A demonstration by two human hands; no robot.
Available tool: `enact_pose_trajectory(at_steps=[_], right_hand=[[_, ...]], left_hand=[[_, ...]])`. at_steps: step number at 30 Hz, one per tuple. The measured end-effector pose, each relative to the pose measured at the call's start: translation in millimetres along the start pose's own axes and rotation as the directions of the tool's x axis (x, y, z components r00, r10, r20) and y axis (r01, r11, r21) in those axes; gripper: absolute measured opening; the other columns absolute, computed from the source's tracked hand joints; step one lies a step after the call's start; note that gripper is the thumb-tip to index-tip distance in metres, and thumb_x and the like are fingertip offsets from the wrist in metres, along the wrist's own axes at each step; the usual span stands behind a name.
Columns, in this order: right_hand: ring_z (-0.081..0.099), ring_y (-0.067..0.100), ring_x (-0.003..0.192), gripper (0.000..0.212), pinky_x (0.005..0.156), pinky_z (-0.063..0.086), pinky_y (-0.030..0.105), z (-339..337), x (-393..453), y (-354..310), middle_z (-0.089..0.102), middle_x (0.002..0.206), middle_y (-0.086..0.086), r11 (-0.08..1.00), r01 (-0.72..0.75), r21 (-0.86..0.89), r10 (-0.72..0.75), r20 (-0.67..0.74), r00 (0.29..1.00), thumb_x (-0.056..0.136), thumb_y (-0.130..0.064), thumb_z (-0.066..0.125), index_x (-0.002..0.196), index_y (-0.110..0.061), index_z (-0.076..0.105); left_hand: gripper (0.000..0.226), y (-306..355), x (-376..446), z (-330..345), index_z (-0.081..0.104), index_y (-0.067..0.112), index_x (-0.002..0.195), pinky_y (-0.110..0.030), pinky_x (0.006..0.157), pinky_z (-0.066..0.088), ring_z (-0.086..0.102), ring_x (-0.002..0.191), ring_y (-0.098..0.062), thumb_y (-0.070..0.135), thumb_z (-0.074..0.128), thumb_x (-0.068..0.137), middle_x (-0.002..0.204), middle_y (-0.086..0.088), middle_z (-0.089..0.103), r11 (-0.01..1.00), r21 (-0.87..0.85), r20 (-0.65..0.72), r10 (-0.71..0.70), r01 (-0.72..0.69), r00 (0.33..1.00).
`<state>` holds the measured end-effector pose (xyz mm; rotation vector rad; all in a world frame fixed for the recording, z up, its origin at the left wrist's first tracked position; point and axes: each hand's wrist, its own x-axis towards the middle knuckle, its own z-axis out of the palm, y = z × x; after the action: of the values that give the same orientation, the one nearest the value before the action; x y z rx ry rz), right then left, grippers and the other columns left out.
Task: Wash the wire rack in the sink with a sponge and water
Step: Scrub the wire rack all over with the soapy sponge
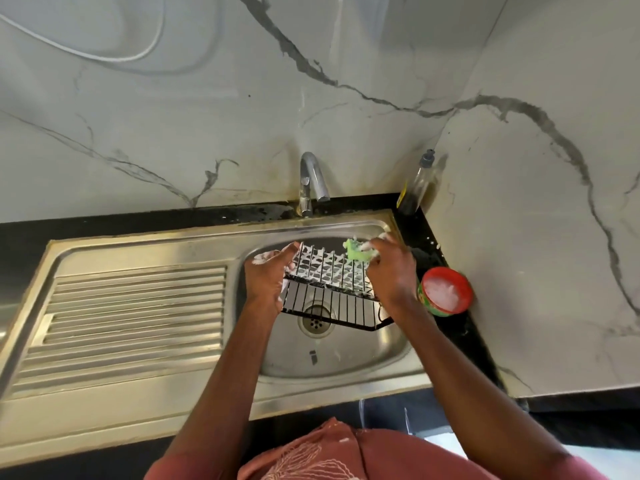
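Note:
A black wire rack [329, 289] stands tilted inside the steel sink [346, 362], its upper wires white with foam. My left hand [268, 278] grips the rack's left edge, with suds on the fingers. My right hand [389, 268] holds a green sponge [356, 253] against the rack's upper right corner. The chrome tap [311, 183] stands behind the basin; no water runs from it.
A red-rimmed green tub of soapy paste [445, 291] sits on the black counter right of the sink. A dish-soap bottle [417, 185] stands in the back corner. The ribbed drainboard [131, 317] lies to the left. Marble walls rise behind and to the right.

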<state>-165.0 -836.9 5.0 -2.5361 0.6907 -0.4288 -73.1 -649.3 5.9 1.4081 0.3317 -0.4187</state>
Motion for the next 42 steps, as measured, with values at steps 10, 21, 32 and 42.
enact_pose_trajectory(at_steps=[10, 21, 32, 42], right_hand=[[0.068, 0.014, 0.105, 0.050, 0.076, 0.060, 0.032, 3, -60, 32, 0.070, 0.119, -0.005, 0.988, 0.117, 0.100, -0.123, 0.058, 0.991, 0.080, 0.010, 0.061, 0.107, -0.028, 0.077], [0.069, 0.014, 0.099, 0.052, 0.067, 0.045, 0.010, -7, -7, 38, 0.072, 0.116, 0.000, 0.997, -0.006, 0.080, 0.010, -0.058, 0.998, 0.075, 0.012, 0.058, 0.111, -0.021, 0.077], [0.058, 0.001, 0.109, 0.038, 0.088, 0.047, 0.024, -20, -61, 56, 0.061, 0.112, -0.015, 0.896, -0.004, 0.444, -0.068, 0.148, 0.987, 0.075, 0.004, 0.053, 0.092, -0.028, 0.066], [0.049, 0.014, 0.068, 0.042, 0.060, 0.040, 0.029, -6, -35, 39, 0.060, 0.092, 0.001, 0.667, -0.351, 0.657, 0.200, 0.295, 0.934, 0.095, 0.004, 0.046, 0.108, -0.033, 0.062]], left_hand=[[0.026, 0, 12, -16, 0.075, 0.012, 0.086, -0.035, 0.078, 0.056, 0.072, 0.083, -0.022, 0.027, 0.093, 0.073, 0.084, -0.008, 0.077, 0.998, 0.032, -0.039, 0.049, -0.048, 0.998], [0.051, -3, 18, -21, 0.080, 0.011, 0.091, -0.050, 0.097, 0.053, 0.074, 0.098, -0.036, 0.044, 0.099, 0.057, 0.086, -0.011, 0.077, 0.999, 0.038, 0.032, 0.038, -0.039, 0.999], [0.063, -3, 22, -31, 0.083, 0.014, 0.095, -0.061, 0.107, 0.047, 0.071, 0.106, -0.040, 0.047, 0.102, 0.045, 0.085, -0.005, 0.076, 1.000, 0.010, 0.104, -0.026, 0.025, 0.994], [0.025, 28, 50, 9, 0.068, 0.012, 0.085, -0.040, 0.080, 0.057, 0.068, 0.093, -0.030, 0.035, 0.069, 0.094, 0.104, -0.010, 0.073, 0.984, 0.177, -0.109, 0.048, -0.028, 0.993]])
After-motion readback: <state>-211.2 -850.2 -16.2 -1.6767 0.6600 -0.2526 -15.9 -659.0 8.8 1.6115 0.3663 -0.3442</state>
